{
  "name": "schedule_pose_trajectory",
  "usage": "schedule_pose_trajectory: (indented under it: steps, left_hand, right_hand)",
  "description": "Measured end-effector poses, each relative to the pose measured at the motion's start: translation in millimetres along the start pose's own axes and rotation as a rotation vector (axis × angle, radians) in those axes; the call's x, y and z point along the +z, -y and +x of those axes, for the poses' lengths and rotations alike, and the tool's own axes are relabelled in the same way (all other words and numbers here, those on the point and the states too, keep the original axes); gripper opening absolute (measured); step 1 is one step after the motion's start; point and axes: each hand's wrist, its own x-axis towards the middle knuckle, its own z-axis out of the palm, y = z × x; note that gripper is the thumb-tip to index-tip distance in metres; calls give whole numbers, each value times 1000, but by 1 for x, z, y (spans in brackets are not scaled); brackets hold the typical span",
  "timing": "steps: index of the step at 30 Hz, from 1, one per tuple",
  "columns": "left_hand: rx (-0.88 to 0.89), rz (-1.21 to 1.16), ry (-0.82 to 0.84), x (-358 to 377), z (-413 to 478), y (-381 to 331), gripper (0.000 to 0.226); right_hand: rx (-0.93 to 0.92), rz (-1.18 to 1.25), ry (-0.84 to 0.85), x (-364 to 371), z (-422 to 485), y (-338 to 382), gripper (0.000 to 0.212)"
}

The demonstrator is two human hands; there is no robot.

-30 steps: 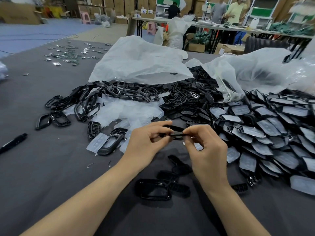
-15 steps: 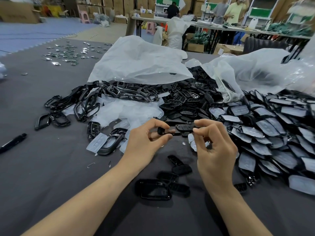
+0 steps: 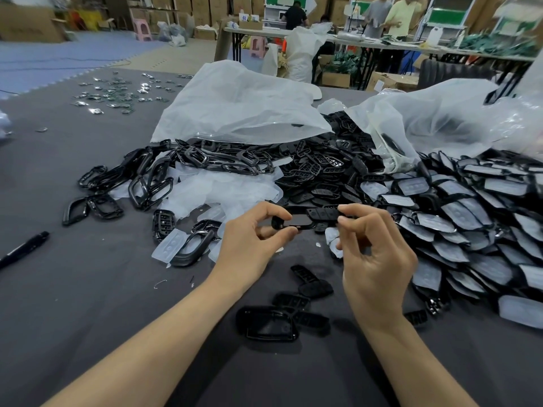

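My left hand (image 3: 249,245) pinches a black plastic frame piece (image 3: 296,223) between thumb and forefinger, above the grey table (image 3: 88,289). My right hand (image 3: 376,254) pinches a black button pad (image 3: 323,213) at its right end and holds it against the frame's top. Both pieces hang a little above the table, in front of the big pile of black parts (image 3: 323,171).
A black shell (image 3: 266,323) and a few small black pads (image 3: 311,284) lie just below my hands. Film-covered parts (image 3: 470,218) are heaped at the right, black frames (image 3: 141,183) at the left, plastic bags (image 3: 235,104) behind. A black pen (image 3: 23,248) lies far left.
My hands have drawn slightly apart and risen a little. The frame and the button pad, pressed close together a second ago, now show side by side between my fingers.
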Motion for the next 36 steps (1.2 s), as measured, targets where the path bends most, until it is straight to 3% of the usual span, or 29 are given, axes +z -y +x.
schedule_pose_trajectory:
  steps: [8,13,17,25,32,36]
  left_hand:
    - [36,-43,35,0,-2,-1,17]
    - [86,31,16,1,-3,-1,20]
    - [130,83,10,3,-1,1,16]
    - [107,-27,19,5,-2,-1,20]
    - [252,103,-51,8,-6,-7,44]
    - [374,158,-48,8,-9,-6,35]
  right_hand:
    - [89,55,84,1,-1,0,17]
    - [370,85,201,5,-2,0,21]
    - [447,101,280,6,-2,0,18]
    - [726,389,200,5,3,2,18]
    - [746,423,230,6,3,-2,26]
    - [775,444,240,7,2,-4,31]
